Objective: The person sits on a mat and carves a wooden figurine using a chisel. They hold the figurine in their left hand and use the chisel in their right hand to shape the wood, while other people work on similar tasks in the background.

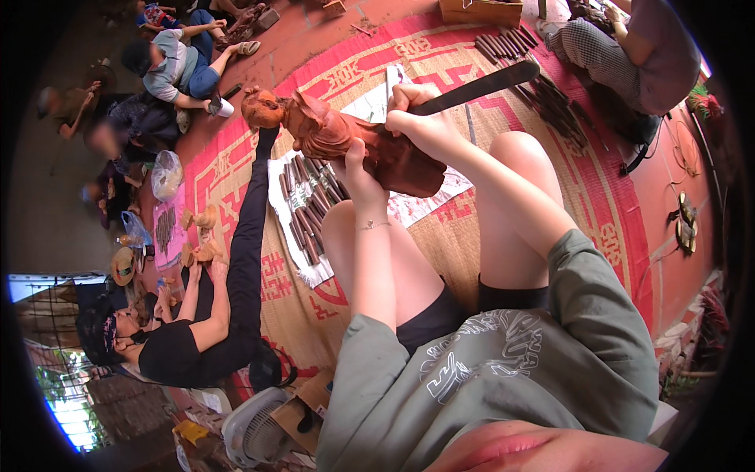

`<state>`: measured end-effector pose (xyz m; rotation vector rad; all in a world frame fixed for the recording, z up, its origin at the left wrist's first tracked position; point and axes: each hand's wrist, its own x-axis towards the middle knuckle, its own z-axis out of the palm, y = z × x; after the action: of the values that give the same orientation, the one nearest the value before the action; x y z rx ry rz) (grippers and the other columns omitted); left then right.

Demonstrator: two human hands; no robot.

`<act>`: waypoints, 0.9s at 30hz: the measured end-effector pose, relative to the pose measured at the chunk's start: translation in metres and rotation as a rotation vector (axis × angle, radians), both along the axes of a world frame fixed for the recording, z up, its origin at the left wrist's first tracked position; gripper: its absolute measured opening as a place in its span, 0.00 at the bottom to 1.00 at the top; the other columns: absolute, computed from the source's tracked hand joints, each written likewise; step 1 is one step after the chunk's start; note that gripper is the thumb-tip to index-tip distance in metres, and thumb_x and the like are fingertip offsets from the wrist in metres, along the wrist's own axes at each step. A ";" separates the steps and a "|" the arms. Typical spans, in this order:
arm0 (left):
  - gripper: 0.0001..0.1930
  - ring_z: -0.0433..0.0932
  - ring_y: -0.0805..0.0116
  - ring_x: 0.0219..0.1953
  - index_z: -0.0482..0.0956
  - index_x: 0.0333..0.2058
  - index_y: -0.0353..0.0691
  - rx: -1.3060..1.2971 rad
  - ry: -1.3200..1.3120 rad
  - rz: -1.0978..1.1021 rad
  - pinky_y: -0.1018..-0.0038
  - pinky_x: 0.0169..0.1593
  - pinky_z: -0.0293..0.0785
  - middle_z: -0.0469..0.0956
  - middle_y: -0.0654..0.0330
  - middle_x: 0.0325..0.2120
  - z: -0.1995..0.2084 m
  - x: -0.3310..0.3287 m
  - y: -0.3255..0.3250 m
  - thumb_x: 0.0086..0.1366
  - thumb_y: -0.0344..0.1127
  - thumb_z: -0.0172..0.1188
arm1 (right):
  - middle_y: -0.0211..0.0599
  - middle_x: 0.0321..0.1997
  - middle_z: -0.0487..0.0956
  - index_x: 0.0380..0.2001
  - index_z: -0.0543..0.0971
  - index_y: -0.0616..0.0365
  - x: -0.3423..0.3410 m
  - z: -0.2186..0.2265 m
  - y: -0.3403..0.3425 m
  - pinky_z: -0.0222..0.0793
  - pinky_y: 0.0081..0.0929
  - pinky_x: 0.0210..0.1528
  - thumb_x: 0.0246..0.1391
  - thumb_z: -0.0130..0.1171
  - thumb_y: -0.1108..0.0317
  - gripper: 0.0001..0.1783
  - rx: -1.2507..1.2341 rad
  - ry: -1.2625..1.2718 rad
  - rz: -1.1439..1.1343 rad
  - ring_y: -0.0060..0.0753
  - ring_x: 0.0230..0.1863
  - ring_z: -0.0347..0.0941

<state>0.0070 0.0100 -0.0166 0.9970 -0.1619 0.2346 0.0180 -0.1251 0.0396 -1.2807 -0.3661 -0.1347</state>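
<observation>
A reddish-brown carved wooden figure (326, 130) lies tilted across the space above my knees, its rounded head end to the far left. My left hand (365, 179) grips its underside, thumb up along the near side. In my right hand (429, 130) is a long, dark, flat file-like tool (491, 85), which sticks out to the upper right. That hand rests against the broad base end of the figure. My fingers hide the tool's other end, so I cannot tell whether it touches the wood.
Wooden-handled carving tools (308, 203) lie on a white cloth left of my knees, with more tools (503, 46) at far right. A patterned straw mat (283, 315) is under me. One co-worker (185, 346) sits at left, another (661, 55) at far right. A fan (255, 433) stands lower left.
</observation>
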 end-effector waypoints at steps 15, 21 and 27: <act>0.31 0.71 0.65 0.45 0.60 0.54 0.36 -0.030 -0.047 0.012 0.68 0.48 0.70 0.69 0.56 0.44 0.002 -0.001 0.005 0.55 0.44 0.58 | 0.30 0.18 0.70 0.14 0.63 0.56 -0.003 0.006 0.009 0.61 0.17 0.27 0.39 0.56 0.78 0.12 0.217 0.117 0.081 0.19 0.20 0.65; 0.28 0.72 0.64 0.44 0.62 0.53 0.37 0.000 -0.051 0.030 0.68 0.47 0.72 0.70 0.55 0.42 0.000 -0.001 0.002 0.58 0.47 0.55 | 0.30 0.19 0.71 0.14 0.63 0.55 -0.002 0.001 0.004 0.63 0.16 0.28 0.39 0.56 0.78 0.12 0.082 0.093 0.052 0.19 0.22 0.67; 0.28 0.72 0.63 0.45 0.62 0.53 0.36 -0.023 -0.056 0.021 0.67 0.48 0.71 0.70 0.54 0.44 0.000 0.001 0.004 0.58 0.47 0.54 | 0.28 0.17 0.68 0.13 0.62 0.56 -0.005 0.009 0.009 0.61 0.17 0.26 0.38 0.55 0.78 0.12 0.162 0.117 0.056 0.18 0.21 0.65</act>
<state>0.0079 0.0142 -0.0163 0.9700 -0.1995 0.2827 0.0135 -0.1163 0.0483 -1.1116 -0.2838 -0.0407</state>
